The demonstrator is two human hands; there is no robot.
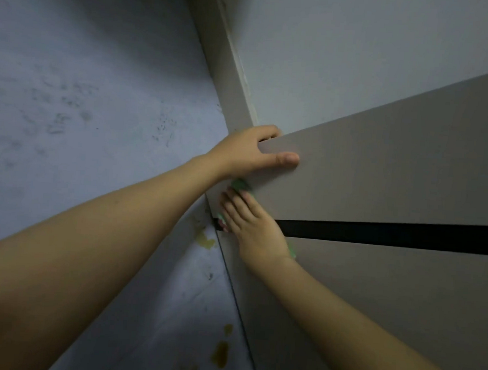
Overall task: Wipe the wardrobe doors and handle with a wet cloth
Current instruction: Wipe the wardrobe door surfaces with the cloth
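The wall [79,92] fills the left half of the view, pale blue-grey, with dark smudges across its upper part and yellowish stains low down near the wardrobe's edge. Beside it, a beige wardrobe side panel [225,68] runs up toward the top of the frame, meeting the grey surface above.

The wardrobe door [396,172] takes up the right side, a flat taupe panel seen at a steep angle. A black strip [392,233] runs across it from the right edge to the hands; whether this is the handle or a gap between two panels cannot be told.

Two bare forearms reach in from the bottom and the left. The left hand [248,153] holds the door's corner: its fingers curl over the door's edge and out of sight behind it, and the thumb lies flat along the front face, so this grip is closed around the door. The right hand [251,223] lies lower, at the near end of the black strip, fingers straight and spread, pressing flat.

Under the right hand is the cloth [241,184], green, showing past the fingertips just below the left wrist, with another sliver at the heel of the palm. It is pressed against the door face.
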